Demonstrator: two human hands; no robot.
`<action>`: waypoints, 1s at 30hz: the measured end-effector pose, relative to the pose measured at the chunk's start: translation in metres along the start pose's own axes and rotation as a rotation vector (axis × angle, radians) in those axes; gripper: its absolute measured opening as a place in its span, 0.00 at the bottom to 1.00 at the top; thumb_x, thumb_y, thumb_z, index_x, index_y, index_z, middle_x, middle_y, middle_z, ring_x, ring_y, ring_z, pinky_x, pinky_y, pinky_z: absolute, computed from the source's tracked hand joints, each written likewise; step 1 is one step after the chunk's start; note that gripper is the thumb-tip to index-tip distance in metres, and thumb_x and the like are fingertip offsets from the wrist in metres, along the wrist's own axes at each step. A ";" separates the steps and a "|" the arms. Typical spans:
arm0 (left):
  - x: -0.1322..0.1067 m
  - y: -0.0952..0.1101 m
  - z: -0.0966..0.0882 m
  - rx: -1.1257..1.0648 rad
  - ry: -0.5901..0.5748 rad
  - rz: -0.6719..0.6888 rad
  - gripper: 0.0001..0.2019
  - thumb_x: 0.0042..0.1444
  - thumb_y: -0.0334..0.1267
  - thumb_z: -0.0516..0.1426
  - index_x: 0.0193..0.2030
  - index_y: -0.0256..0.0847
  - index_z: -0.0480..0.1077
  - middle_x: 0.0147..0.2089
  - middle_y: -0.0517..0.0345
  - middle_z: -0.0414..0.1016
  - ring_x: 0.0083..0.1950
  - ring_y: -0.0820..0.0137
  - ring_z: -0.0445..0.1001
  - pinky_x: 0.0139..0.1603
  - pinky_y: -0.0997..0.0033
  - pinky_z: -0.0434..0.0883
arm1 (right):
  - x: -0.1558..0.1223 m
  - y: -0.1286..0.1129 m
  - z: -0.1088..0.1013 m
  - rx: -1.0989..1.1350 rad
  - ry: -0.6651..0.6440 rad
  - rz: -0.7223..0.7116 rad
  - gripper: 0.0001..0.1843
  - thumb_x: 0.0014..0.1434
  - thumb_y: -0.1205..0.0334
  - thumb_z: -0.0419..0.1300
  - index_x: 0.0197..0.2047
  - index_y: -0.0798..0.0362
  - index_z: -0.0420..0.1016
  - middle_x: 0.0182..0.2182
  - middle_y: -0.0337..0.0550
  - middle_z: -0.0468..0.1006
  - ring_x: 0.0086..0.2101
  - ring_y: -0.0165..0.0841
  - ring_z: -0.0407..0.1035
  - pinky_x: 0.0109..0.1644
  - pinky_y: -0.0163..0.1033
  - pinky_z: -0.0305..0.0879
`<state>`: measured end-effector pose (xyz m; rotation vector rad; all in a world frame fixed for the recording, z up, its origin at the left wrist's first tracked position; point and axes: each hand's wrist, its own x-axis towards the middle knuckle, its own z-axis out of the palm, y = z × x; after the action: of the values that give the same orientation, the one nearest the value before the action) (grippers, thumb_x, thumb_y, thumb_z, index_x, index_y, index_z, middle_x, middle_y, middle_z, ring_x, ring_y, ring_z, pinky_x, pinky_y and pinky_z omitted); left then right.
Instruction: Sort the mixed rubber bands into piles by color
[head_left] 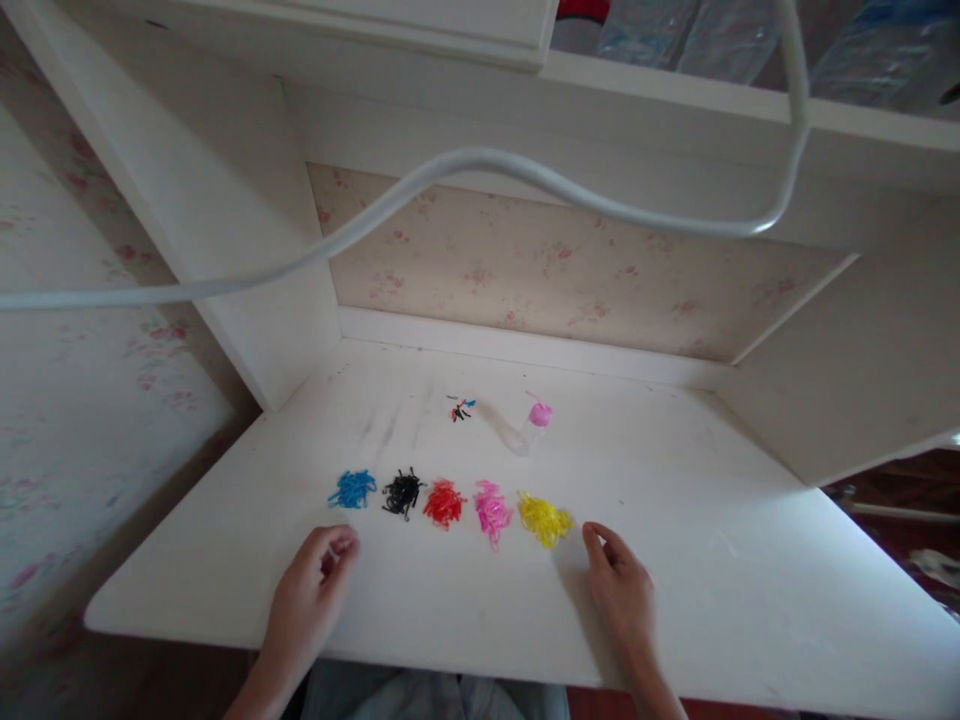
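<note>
Five-coloured small rubber bands lie sorted in a row: a blue pile [352, 489], a black pile [403, 493], a red pile [445, 504], a pink pile [493, 512] and a yellow pile [545, 518]. My left hand [319, 580] rests just below the blue pile, fingers curled in toward the thumb, with nothing visible in them. Beside the yellow pile, on its right, is my right hand [619, 580], thumb and fingers drawn together and nothing showing between them. Neither hand touches a pile.
Farther back on the white desk [465, 610] are a small mixed cluster of bands [461, 409] and a little clear container with a pink top [540, 415]. A white cable [480, 160] crosses in front of the view. Shelf panels [247, 220] enclose the desk.
</note>
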<state>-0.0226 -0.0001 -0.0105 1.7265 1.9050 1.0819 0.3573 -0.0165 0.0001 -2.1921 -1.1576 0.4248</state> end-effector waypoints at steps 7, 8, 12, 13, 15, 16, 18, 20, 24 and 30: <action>0.045 0.064 -0.005 -0.091 -0.252 0.052 0.14 0.57 0.48 0.51 0.40 0.41 0.71 0.34 0.60 0.76 0.28 0.73 0.70 0.31 0.74 0.68 | 0.003 0.008 0.001 0.098 0.009 0.040 0.30 0.56 0.37 0.49 0.46 0.51 0.77 0.22 0.37 0.73 0.25 0.33 0.66 0.29 0.34 0.57; 0.055 0.076 0.001 -0.073 -0.297 0.101 0.14 0.58 0.46 0.50 0.40 0.41 0.71 0.35 0.59 0.76 0.28 0.74 0.70 0.31 0.74 0.68 | 0.004 0.009 0.002 0.105 0.000 0.030 0.30 0.56 0.37 0.49 0.45 0.52 0.77 0.22 0.37 0.72 0.25 0.32 0.66 0.29 0.34 0.57; 0.104 0.102 0.041 0.169 -0.387 0.283 0.11 0.58 0.39 0.49 0.40 0.41 0.72 0.41 0.57 0.76 0.42 0.71 0.73 0.45 0.74 0.67 | 0.005 0.007 0.003 0.114 -0.036 0.004 0.30 0.56 0.38 0.49 0.45 0.52 0.78 0.20 0.36 0.70 0.23 0.32 0.64 0.28 0.33 0.56; 0.118 0.103 0.053 0.205 -0.396 0.280 0.11 0.57 0.38 0.50 0.39 0.42 0.73 0.42 0.56 0.76 0.43 0.71 0.73 0.46 0.74 0.67 | 0.005 0.006 0.003 0.117 -0.040 0.001 0.30 0.56 0.38 0.49 0.45 0.52 0.78 0.20 0.36 0.70 0.23 0.31 0.64 0.28 0.33 0.56; 0.143 0.100 0.075 0.257 -0.400 0.265 0.10 0.57 0.37 0.51 0.39 0.42 0.73 0.43 0.54 0.75 0.43 0.69 0.73 0.47 0.72 0.66 | 0.005 0.004 0.003 0.125 -0.041 0.001 0.30 0.56 0.38 0.49 0.45 0.52 0.78 0.20 0.36 0.70 0.23 0.31 0.64 0.27 0.33 0.56; 0.154 0.098 0.085 0.284 -0.398 0.257 0.11 0.57 0.36 0.50 0.41 0.41 0.73 0.45 0.53 0.74 0.44 0.68 0.73 0.47 0.71 0.66 | 0.005 0.004 0.003 0.128 -0.039 0.003 0.29 0.56 0.38 0.49 0.44 0.52 0.78 0.19 0.35 0.69 0.23 0.31 0.63 0.27 0.33 0.55; 0.172 0.094 0.103 0.333 -0.399 0.249 0.13 0.57 0.35 0.50 0.46 0.41 0.72 0.50 0.50 0.71 0.44 0.67 0.73 0.47 0.69 0.66 | 0.006 0.004 0.003 0.128 -0.041 0.001 0.29 0.56 0.39 0.49 0.44 0.51 0.78 0.19 0.34 0.67 0.22 0.31 0.62 0.27 0.33 0.55; 0.184 0.091 0.116 0.374 -0.414 0.249 0.14 0.58 0.36 0.50 0.49 0.43 0.71 0.52 0.49 0.69 0.43 0.67 0.73 0.46 0.68 0.67 | 0.006 0.004 0.004 0.126 -0.047 -0.005 0.28 0.56 0.39 0.49 0.43 0.51 0.78 0.18 0.34 0.66 0.22 0.31 0.62 0.27 0.33 0.55; 0.195 0.088 0.130 0.424 -0.447 0.260 0.13 0.59 0.40 0.50 0.45 0.46 0.73 0.48 0.51 0.70 0.41 0.66 0.74 0.43 0.68 0.67 | 0.008 0.005 0.005 0.123 -0.043 -0.019 0.27 0.57 0.40 0.49 0.42 0.50 0.78 0.18 0.33 0.65 0.22 0.30 0.62 0.28 0.33 0.55; 0.201 0.084 0.129 0.459 -0.410 0.271 0.13 0.60 0.41 0.49 0.40 0.45 0.75 0.47 0.52 0.71 0.45 0.67 0.72 0.45 0.70 0.66 | 0.010 0.004 0.004 0.112 -0.044 -0.027 0.26 0.57 0.40 0.49 0.42 0.50 0.78 0.18 0.33 0.65 0.22 0.30 0.62 0.28 0.33 0.55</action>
<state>0.0862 0.2272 0.0134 2.2921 1.7736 0.3218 0.3630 -0.0087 -0.0060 -2.0780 -1.1566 0.5159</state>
